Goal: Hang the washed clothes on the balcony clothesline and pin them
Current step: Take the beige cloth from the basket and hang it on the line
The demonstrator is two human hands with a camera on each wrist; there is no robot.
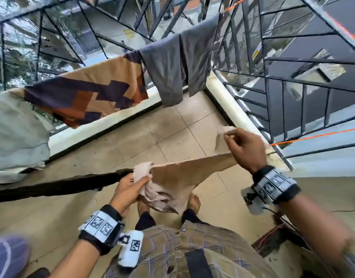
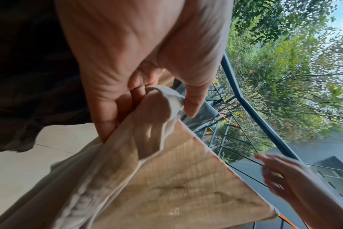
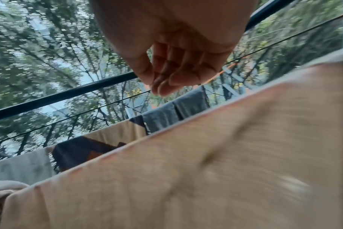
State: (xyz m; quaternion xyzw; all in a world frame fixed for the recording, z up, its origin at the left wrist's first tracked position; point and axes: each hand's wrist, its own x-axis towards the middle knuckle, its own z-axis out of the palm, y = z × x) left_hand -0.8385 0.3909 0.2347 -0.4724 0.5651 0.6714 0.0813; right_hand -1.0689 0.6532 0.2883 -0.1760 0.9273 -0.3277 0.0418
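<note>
While a bunched corner of the tan cloth (image 1: 178, 177) is gripped by the left hand (image 1: 130, 189), its far edge is pinched by the right hand (image 1: 244, 147). It is held stretched above the tiled floor (image 1: 132, 141), near the orange clothesline (image 1: 313, 137).

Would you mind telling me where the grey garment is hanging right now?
In the head view, the grey garment hangs over the clothesline at upper centre, immediately right of the patterned cloth, near the balcony railing's corner.
</note>
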